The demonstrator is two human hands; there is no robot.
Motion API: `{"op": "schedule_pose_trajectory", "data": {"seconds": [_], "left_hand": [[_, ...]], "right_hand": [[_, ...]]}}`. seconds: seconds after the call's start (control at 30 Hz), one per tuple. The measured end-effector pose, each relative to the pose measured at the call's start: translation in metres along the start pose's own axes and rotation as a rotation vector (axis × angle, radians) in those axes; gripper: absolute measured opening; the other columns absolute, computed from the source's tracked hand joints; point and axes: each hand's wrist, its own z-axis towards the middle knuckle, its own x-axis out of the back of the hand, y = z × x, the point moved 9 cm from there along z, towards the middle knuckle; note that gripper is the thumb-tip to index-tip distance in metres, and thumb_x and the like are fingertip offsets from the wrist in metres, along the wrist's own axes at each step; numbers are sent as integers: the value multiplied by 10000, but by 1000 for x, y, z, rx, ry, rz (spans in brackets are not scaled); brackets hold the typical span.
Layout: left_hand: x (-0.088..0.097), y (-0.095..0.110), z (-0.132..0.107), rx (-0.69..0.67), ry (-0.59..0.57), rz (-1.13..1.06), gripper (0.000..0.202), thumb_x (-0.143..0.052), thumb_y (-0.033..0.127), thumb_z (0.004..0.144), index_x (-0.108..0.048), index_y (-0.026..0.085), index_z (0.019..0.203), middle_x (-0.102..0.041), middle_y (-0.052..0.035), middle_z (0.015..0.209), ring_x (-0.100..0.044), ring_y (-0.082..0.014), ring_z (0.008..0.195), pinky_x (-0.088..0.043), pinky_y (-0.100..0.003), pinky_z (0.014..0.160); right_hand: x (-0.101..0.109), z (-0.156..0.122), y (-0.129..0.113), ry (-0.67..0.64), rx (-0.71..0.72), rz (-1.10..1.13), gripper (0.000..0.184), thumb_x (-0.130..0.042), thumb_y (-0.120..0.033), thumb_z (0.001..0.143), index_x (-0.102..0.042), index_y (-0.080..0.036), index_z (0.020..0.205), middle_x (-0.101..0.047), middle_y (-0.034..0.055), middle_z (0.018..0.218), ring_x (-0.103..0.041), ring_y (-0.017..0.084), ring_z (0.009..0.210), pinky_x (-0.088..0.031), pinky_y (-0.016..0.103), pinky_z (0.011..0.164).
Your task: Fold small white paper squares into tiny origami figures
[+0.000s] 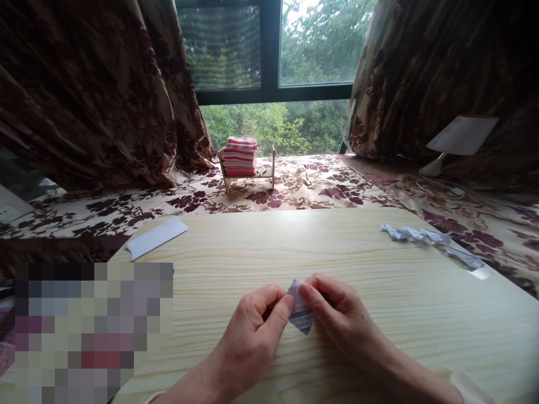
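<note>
A small folded paper piece [300, 311], white with bluish print, sits at the near middle of a pale wooden table [379, 314]. My left hand [252, 336] pinches its left side between thumb and curled fingers. My right hand [341, 320] pinches its right side, the fingers pressed together on the paper. Both hands rest low on the tabletop.
A row of several folded paper pieces [429, 241] lies at the table's right edge. A white paper strip [155, 238] lies at the left back corner. Beyond are a small wooden rack holding striped cloths [241, 157], floral fabric, curtains, a window and a white lamp [458, 140].
</note>
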Motion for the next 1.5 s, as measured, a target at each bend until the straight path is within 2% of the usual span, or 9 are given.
{"op": "schedule_pose_trajectory", "data": {"seconds": [0.13, 0.27, 0.4, 0.53, 0.63, 0.93, 1.13, 1.33, 1.5], "left_hand": [[-9, 1, -1, 21, -99, -17, 323, -453, 367, 875, -492, 159, 631, -386, 22, 609, -354, -113, 600, -317, -236, 561], [-12, 0, -3, 49, -119, -3, 328, -462, 351, 866, -471, 162, 598, -352, 33, 580, -325, -100, 564, -285, -228, 522], [-9, -5, -4, 63, -77, -39, 339, -468, 374, 872, -493, 162, 608, -339, 45, 549, -292, -84, 512, -259, -220, 479], [0, -9, -1, 58, 11, -113, 312, -484, 381, 869, -503, 170, 639, -310, 69, 483, -254, -69, 445, -225, -213, 429], [5, -9, 1, 46, 49, -129, 311, -479, 384, 875, -511, 167, 655, -343, 69, 476, -270, -65, 434, -226, -206, 418], [4, -7, 1, 18, 76, -170, 297, -486, 346, 873, -475, 154, 647, -407, 33, 597, -361, -84, 562, -318, -202, 507], [3, -12, 1, 68, 1, -205, 287, -484, 328, 865, -543, 131, 666, -426, 24, 585, -370, -82, 547, -309, -208, 495], [11, -16, 3, 98, 90, -227, 228, -575, 294, 803, -574, 124, 651, -487, 21, 578, -395, -74, 532, -328, -196, 491], [15, -20, 6, 106, 84, -291, 323, -534, 351, 832, -520, 139, 589, -416, 48, 486, -349, -61, 454, -287, -193, 436]], "right_hand": [[-7, -2, -3, -80, -25, -24, 363, -470, -415, 877, -439, -179, 604, -386, -44, 551, -342, 84, 515, -300, 207, 464], [-2, 1, 1, -44, -54, 20, 448, -438, -482, 877, -301, -205, 552, -269, -61, 531, -255, 77, 487, -229, 219, 432], [4, 3, 7, -1, -113, 97, 506, -348, -540, 897, -365, -194, 529, -292, -52, 503, -264, 82, 469, -245, 231, 444], [1, 0, -1, -74, -56, -52, 448, -380, -480, 903, -382, -190, 562, -339, -39, 555, -330, 99, 530, -281, 234, 496], [-2, -3, -5, -92, -13, -136, 369, -420, -409, 900, -394, -193, 603, -354, -40, 576, -348, 106, 557, -299, 232, 518], [-20, -9, -9, -232, 47, -197, 373, -400, -376, 926, -376, -195, 601, -349, -39, 575, -346, 103, 548, -299, 235, 514], [-19, -9, -8, -246, 45, -254, 378, -401, -378, 923, -391, -190, 595, -367, -34, 570, -360, 103, 546, -294, 233, 506], [-25, -11, -8, -299, 47, -251, 369, -390, -372, 925, -402, -187, 606, -401, -26, 580, -380, 107, 557, -308, 236, 516], [-21, -9, -6, -267, 16, -252, 384, -402, -397, 916, -409, -186, 595, -388, -31, 569, -372, 103, 545, -299, 230, 500]]}}
